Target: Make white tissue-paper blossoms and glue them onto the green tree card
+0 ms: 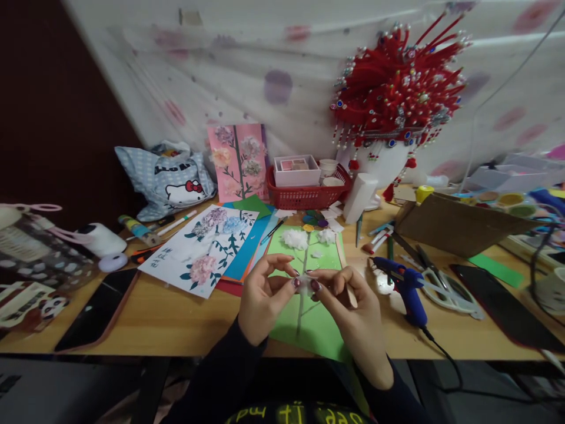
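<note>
My left hand [262, 297] and my right hand [357, 318] meet above a green sheet [285, 318]. Between their fingertips they pinch a small white crumpled piece [304, 285], possibly thin paper; the fingers partly hide it. A flat wooden stick [351, 296] is tucked in the fingers of my right hand, mostly hidden. On the green sheet, a grey stem line [301, 312] runs lengthwise. White ruffled flowers [295, 238] lie near its far end, with a smaller white bit [316, 254] below them.
Right of the sheet lies a blue hot glue gun [404, 285] with its cord off the table edge, beside scissors [450, 291]. Left are a flower picture [176, 259] and a phone [99, 309]. Behind stand a red basket [286, 197] and a red beaded headdress [401, 88].
</note>
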`<state>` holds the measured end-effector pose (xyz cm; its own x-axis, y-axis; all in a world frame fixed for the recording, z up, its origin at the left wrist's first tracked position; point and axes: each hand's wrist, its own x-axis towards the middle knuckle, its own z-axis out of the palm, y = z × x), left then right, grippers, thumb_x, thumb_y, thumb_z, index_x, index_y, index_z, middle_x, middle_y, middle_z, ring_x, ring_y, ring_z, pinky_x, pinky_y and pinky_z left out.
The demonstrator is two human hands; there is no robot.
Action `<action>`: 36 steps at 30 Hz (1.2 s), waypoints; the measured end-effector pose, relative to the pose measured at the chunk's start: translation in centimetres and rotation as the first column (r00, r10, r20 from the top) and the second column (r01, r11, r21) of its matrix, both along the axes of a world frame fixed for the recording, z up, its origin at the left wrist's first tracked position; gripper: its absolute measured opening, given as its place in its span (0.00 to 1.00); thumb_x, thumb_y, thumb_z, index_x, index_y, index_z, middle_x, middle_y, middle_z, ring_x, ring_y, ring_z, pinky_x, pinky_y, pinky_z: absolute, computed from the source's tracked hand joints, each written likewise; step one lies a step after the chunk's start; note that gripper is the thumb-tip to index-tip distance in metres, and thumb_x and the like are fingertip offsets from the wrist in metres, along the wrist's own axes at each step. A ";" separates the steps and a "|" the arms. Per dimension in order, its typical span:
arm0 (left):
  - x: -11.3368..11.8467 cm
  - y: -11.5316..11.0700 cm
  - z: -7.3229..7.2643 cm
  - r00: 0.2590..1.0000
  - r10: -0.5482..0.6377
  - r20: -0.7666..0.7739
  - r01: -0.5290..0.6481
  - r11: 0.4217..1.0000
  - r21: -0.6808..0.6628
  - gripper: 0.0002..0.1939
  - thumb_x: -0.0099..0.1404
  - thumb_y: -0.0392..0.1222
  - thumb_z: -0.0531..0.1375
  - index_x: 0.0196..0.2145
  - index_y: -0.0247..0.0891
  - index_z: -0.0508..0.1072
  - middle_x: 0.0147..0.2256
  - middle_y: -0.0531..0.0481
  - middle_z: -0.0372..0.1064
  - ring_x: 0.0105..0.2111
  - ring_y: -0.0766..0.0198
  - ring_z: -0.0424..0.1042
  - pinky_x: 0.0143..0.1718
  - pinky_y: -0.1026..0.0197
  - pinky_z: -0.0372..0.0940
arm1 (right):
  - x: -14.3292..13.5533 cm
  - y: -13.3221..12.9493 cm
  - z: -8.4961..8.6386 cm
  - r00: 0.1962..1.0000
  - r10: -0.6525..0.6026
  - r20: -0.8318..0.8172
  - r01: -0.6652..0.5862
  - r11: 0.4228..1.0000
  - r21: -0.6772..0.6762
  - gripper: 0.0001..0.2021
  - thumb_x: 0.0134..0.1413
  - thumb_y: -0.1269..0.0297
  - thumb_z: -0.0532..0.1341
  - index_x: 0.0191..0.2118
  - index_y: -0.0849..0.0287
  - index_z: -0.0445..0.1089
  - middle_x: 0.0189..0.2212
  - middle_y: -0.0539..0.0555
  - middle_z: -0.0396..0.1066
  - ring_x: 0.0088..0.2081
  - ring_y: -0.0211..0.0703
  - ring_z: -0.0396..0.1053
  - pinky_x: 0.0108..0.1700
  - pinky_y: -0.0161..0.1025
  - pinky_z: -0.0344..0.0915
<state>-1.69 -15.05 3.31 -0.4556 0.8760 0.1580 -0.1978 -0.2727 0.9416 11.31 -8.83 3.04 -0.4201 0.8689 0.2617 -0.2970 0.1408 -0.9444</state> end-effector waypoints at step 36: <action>0.2 -0.4 0.7 0.992 0.017 -0.129 -0.029 0.995 -0.092 0.17 0.54 0.37 0.65 0.39 0.38 0.63 0.30 0.49 0.76 0.31 0.65 0.75 0.36 0.64 0.68 | 1.0 -0.4 0.7 0.981 0.024 0.193 -0.055 0.987 0.152 0.16 0.52 0.66 0.63 0.25 0.55 0.52 0.32 0.55 0.75 0.36 0.44 0.73 0.38 0.39 0.69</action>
<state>-1.54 -15.43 3.97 -0.4573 0.8791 0.1343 -0.0691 -0.1857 0.9802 12.26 -9.25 3.69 -0.5084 0.8054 0.3047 -0.1225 0.2826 -0.9514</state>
